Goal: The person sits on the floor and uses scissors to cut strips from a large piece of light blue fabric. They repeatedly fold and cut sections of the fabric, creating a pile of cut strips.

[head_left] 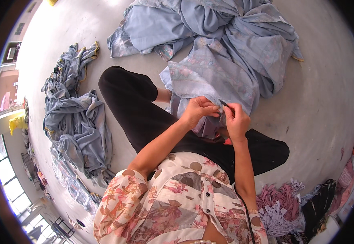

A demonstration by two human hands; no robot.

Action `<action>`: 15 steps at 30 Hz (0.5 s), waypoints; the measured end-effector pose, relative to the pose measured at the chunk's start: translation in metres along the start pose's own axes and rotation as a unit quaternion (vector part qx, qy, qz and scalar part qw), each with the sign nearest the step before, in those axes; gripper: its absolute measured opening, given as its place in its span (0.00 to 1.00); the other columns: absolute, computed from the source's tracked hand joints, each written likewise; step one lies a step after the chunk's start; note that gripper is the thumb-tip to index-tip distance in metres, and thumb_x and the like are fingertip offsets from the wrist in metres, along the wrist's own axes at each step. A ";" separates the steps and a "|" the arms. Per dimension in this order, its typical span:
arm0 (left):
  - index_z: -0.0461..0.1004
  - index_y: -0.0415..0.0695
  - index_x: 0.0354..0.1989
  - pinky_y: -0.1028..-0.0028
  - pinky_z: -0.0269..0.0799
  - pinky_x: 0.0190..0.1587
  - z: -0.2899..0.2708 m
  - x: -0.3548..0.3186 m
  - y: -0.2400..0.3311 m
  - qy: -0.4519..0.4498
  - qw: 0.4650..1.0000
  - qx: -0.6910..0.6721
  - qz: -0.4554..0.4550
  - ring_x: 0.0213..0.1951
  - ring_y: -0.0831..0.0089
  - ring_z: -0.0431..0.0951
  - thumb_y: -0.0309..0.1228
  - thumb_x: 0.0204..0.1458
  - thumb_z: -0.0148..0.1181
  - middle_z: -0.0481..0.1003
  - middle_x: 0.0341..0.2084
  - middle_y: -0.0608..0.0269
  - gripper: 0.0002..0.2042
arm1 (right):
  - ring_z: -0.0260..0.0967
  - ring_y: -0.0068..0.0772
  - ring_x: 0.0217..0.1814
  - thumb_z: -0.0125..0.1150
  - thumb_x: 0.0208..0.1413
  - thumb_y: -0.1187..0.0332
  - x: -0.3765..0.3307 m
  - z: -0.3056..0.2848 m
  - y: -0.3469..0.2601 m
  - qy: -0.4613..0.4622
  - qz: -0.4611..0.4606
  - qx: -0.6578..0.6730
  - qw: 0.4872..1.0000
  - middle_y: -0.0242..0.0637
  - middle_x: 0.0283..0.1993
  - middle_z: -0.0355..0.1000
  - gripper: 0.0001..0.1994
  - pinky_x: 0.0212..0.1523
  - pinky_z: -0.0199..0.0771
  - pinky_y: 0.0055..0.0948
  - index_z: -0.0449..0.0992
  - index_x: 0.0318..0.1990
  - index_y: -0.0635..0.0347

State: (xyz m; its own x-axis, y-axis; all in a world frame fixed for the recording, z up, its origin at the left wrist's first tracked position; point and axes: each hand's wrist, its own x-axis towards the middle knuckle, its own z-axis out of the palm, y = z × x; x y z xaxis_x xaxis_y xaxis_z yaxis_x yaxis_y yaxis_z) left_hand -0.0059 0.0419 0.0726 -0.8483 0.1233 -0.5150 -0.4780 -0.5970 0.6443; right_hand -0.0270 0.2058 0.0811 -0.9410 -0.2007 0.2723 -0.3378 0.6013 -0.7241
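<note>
The blue patterned cloth (209, 77) lies on the floor (319, 105); the left hand (197, 110) and right hand (237, 120) pinch its edge.

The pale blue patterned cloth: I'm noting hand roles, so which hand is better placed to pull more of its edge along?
Probably the left hand: its grip pinches the pale blue patterned cloth edge on the bulk side, while the right hand holds a small dark thing there.

Blue printed fabric (221, 69): soft matt cloth, creased; floor (323, 105): smooth matt concrete.
</note>
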 end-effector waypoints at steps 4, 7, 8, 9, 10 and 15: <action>0.69 0.34 0.34 0.75 0.75 0.36 -0.002 0.000 -0.002 -0.003 1.000 0.005 -0.001 0.31 0.68 0.78 0.21 0.45 0.61 0.75 0.31 0.53 0.09 | 0.68 0.31 0.21 0.63 0.47 0.66 -0.004 -0.005 0.002 0.004 0.079 0.078 0.994 0.35 0.22 0.70 0.11 0.22 0.67 0.27 0.70 0.34 0.60; 0.69 0.33 0.34 0.75 0.75 0.35 -0.002 0.001 0.001 -0.006 1.000 0.010 0.004 0.31 0.69 0.77 0.19 0.44 0.61 0.75 0.30 0.53 0.09 | 0.67 0.32 0.21 0.64 0.46 0.66 -0.007 -0.009 0.004 -0.033 0.045 0.026 0.998 0.35 0.21 0.69 0.11 0.22 0.66 0.27 0.70 0.34 0.60; 0.70 0.33 0.33 0.76 0.75 0.35 -0.001 0.001 0.002 -0.008 1.000 0.010 0.006 0.31 0.69 0.77 0.18 0.44 0.60 0.75 0.30 0.53 0.09 | 0.67 0.32 0.21 0.64 0.45 0.66 -0.007 -0.009 0.004 -0.034 0.034 0.018 0.999 0.35 0.21 0.68 0.11 0.22 0.66 0.28 0.70 0.34 0.59; 0.70 0.33 0.34 0.76 0.75 0.35 -0.001 0.001 0.001 -0.011 1.000 0.020 0.013 0.31 0.70 0.77 0.18 0.44 0.60 0.75 0.30 0.53 0.08 | 0.67 0.33 0.21 0.64 0.45 0.66 -0.007 -0.009 0.002 -0.036 0.021 0.012 0.999 0.35 0.21 0.68 0.11 0.22 0.66 0.28 0.70 0.34 0.59; 0.70 0.33 0.34 0.75 0.75 0.35 -0.001 0.001 -0.001 -0.015 0.999 0.030 0.020 0.32 0.70 0.77 0.18 0.44 0.60 0.75 0.30 0.54 0.08 | 0.67 0.33 0.21 0.64 0.45 0.66 -0.005 -0.008 -0.001 -0.036 0.009 0.004 0.999 0.35 0.21 0.68 0.11 0.22 0.66 0.28 0.70 0.34 0.59; 0.70 0.32 0.33 0.75 0.75 0.36 -0.001 0.000 -0.004 -0.041 0.995 0.081 0.028 0.32 0.70 0.77 0.18 0.44 0.59 0.76 0.30 0.53 0.08 | 0.67 0.35 0.21 0.64 0.44 0.67 0.003 -0.007 -0.007 -0.046 -0.013 -0.004 0.999 0.35 0.22 0.68 0.12 0.22 0.66 0.29 0.70 0.34 0.59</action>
State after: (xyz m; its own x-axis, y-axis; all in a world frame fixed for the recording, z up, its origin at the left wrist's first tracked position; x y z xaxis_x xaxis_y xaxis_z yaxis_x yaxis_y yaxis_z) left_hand -0.0040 0.0439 0.0694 -0.8873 0.1625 -0.4317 -0.4543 -0.4695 0.7571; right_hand -0.0278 0.2066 0.0912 -0.9295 -0.2869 0.2318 -0.3632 0.6013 -0.7118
